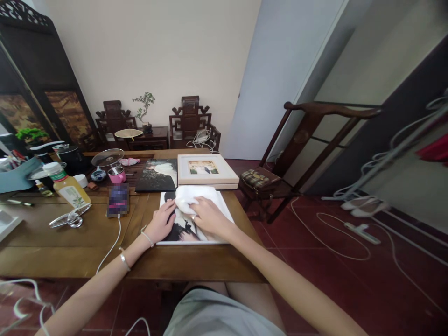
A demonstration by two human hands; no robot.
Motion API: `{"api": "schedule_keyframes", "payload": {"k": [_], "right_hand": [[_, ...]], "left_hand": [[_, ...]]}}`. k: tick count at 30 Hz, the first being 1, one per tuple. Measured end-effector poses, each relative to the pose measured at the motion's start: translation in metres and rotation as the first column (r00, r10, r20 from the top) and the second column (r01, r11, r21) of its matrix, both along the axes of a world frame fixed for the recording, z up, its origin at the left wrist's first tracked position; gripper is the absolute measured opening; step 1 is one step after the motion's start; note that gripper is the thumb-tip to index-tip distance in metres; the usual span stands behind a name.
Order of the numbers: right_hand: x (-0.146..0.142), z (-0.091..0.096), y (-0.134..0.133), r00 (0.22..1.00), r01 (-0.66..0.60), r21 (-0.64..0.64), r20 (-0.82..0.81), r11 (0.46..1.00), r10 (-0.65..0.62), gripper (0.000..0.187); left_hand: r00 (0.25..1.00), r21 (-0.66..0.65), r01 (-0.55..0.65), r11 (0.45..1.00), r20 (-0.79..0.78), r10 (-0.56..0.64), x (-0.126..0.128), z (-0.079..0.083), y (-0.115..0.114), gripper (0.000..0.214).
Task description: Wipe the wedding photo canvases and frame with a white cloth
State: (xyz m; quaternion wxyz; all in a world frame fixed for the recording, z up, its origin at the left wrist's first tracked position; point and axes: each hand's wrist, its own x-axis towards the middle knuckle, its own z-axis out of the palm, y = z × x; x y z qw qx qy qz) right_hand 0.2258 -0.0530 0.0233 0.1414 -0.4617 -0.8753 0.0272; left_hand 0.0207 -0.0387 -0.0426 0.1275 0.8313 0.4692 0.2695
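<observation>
By the wooden table's [52,252] front right edge lies a mounted photo print [223,212], likely stiff and smudge-prone: hold its borders. The right hand [208,217] clutches a soft white cloth [184,197] on it; the left hand [161,225] lies spread on its left edge.

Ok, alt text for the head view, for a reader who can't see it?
At a wooden table, the right hand presses a white cloth onto a flat photo print while the left hand rests on its left edge. A white-framed picture and a dark print lie just behind.
</observation>
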Motion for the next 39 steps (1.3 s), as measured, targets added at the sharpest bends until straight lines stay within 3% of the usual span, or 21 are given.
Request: {"api": "schedule_keyframes", "payload": {"k": [3, 11, 14, 23, 28, 33, 39], "right_hand": [[0.003, -0.003, -0.015, 1.0, -0.009, -0.012, 0.004, 1.0, 0.009, 0.028], [0.023, -0.007, -0.093, 0.995, -0.088, -0.109, -0.065, 0.99, 0.081, 0.032], [0.022, -0.005, -0.089, 0.995, -0.082, -0.105, -0.06, 0.991, 0.076, 0.029], [-0.006, -0.002, -0.015, 1.0, 0.012, 0.014, 0.011, 1.0, -0.012, 0.028], [-0.008, -0.006, -0.004, 0.999, 0.042, 0.018, 0.005, 0.999, -0.042, 0.029], [-0.006, -0.008, -0.016, 1.0, 0.009, 0.011, -0.012, 1.0, -0.009, 0.028], [0.001, -0.015, -0.081, 0.993, -0.106, -0.067, -0.063, 0.992, 0.101, 0.03]], "left_hand": [[1.0, 0.002, 0.005, 1.0, 0.004, -0.005, 0.0, 0.0, -0.001, 0.043], [0.999, 0.009, -0.03, 0.999, 0.02, 0.03, 0.004, -0.001, -0.004, 0.042], [0.999, 0.001, -0.027, 1.0, 0.027, 0.027, 0.003, -0.001, -0.003, 0.041], [0.999, 0.013, 0.002, 1.0, 0.054, -0.003, 0.002, 0.001, -0.002, 0.039], [0.99, 0.053, -0.033, 0.998, 0.136, 0.026, -0.004, -0.005, -0.005, 0.041], [0.981, 0.076, -0.035, 0.996, 0.195, 0.02, -0.007, -0.011, -0.004, 0.04], [0.981, 0.048, -0.029, 0.998, 0.194, 0.019, -0.006, -0.008, -0.003, 0.042]]}}
